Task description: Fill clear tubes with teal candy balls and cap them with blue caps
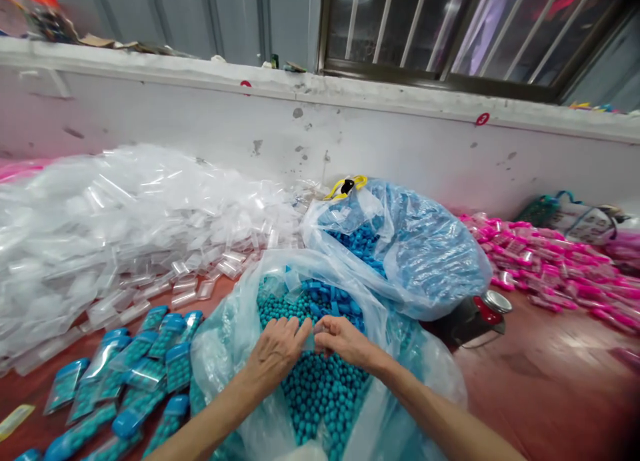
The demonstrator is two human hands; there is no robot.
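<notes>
An open plastic bag (225, 334) full of teal beads (325, 394) lies in front of me, with blue caps (333, 299) heaped at its far side. Over the beads, my left hand (283, 344) is curled with its fingers bent downward; what its fingertips touch is hidden. Close to its right, my right hand (340, 339) has its thumb and fingers pinched together. A small clear piece (309, 341) shows between the two hands, its shape hard to make out. Filled clear containers of teal beads with blue caps (179, 366) lie left of the bag.
Clear empty containers (125, 227) form a big pile at the left. Behind the beads sits a bag of blue parts (430, 247). A jar with a metal lid (495, 304) and pink-capped pieces (560, 261) are on the red table (550, 374) at the right.
</notes>
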